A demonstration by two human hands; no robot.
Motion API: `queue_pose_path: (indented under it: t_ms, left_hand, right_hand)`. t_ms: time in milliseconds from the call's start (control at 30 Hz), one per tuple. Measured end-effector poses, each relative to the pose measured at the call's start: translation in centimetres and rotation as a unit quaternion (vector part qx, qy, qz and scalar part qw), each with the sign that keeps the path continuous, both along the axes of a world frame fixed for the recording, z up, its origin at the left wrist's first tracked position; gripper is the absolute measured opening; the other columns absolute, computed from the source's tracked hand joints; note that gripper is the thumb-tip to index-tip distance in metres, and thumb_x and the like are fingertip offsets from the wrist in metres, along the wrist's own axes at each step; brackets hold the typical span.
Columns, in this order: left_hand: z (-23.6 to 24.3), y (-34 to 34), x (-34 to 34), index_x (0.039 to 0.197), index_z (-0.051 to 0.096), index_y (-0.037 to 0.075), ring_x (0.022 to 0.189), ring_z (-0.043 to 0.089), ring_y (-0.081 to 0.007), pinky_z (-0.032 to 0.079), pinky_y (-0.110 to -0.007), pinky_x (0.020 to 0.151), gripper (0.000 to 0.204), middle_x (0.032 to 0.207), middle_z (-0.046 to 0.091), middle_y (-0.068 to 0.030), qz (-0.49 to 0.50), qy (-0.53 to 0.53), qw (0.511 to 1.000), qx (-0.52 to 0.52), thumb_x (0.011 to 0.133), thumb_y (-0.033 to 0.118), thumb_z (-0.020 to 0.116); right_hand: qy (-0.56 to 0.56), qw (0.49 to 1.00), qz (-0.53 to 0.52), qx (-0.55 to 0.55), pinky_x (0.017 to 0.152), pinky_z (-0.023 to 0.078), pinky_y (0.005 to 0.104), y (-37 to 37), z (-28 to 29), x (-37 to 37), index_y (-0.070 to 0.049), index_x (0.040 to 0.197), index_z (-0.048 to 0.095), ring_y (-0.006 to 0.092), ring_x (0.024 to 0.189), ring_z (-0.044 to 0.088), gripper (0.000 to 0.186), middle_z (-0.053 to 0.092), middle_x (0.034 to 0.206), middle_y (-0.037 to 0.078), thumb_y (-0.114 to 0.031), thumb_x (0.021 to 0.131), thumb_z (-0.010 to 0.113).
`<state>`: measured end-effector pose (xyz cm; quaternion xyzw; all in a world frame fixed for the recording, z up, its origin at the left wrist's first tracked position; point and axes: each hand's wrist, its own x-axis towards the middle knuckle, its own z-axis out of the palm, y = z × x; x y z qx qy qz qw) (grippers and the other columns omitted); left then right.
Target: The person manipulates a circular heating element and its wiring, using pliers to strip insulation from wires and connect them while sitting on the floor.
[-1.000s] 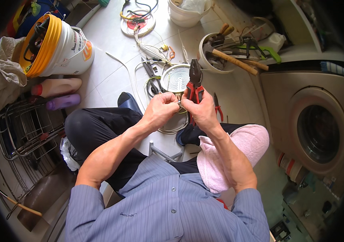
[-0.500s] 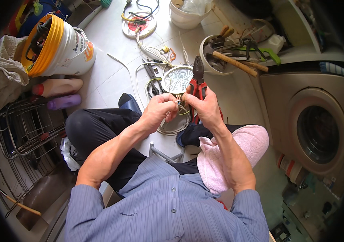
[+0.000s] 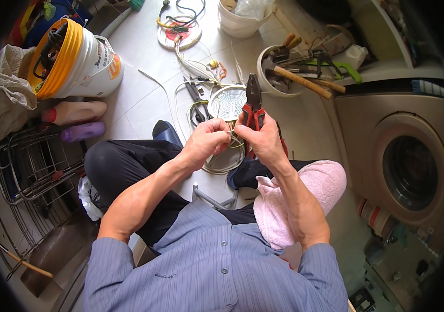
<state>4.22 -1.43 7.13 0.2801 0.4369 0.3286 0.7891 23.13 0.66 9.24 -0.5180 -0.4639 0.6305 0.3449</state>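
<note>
Both hands raised together – right hand (image 3: 266, 138) gripping pliers (image 3: 253, 104), left hand (image 3: 207, 143) pinching wire (image 3: 230, 133)

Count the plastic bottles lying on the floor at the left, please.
2. The orange bottle lies beside the white bucket; the purple bottle lies just below it. Others may be hidden by clutter.

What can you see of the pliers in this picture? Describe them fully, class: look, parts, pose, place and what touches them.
The pliers have dark metal jaws and red handles. They stand nearly upright, jaws pointing away from the person and looking closed, above the tiled floor. The right hand grips the handles, hiding their lower ends. The left hand is close beside, pinching a thin wire near them. Whether the wire touches the pliers cannot be told.
</note>
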Motion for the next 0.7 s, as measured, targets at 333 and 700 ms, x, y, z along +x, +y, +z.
queue_pose_path:
  t_ms: [333,700]
  left_hand:
    - [0.9,0.0,0.5,0.088,0.061,0.003,0.063,0.052,-0.006,0.043,-0.022,0.059,0.008,0.073,0.06,0.0001,0.009,0.069,0.997,0.04,0.091,0.011,0.061]
    - [0.7,-0.1,0.2,0.088,0.062,0.004,0.063,0.055,-0.0086,0.045,-0.023,0.06,0.008,0.074,0.063,-0.003,0.023,0.023,0.999,0.027,0.092,0.01,0.06]
  right_hand:
    - [-0.043,0.998,0.007,0.04,0.064,0.047,0.0251,-0.3,-0.3,-0.2,-0.001,0.094,0.059,0.007,0.071,0.054,0.018,0.061,0.081,-0.001,-0.009,0.082,0.069]
    - [0.012,0.999,-0.03,0.012,0.063,0.045,0.0236,0.1,0.7,-0.1,-0.003,0.091,0.059,0.0057,0.069,0.052,0.013,0.059,0.079,-0.003,-0.007,0.082,0.068]
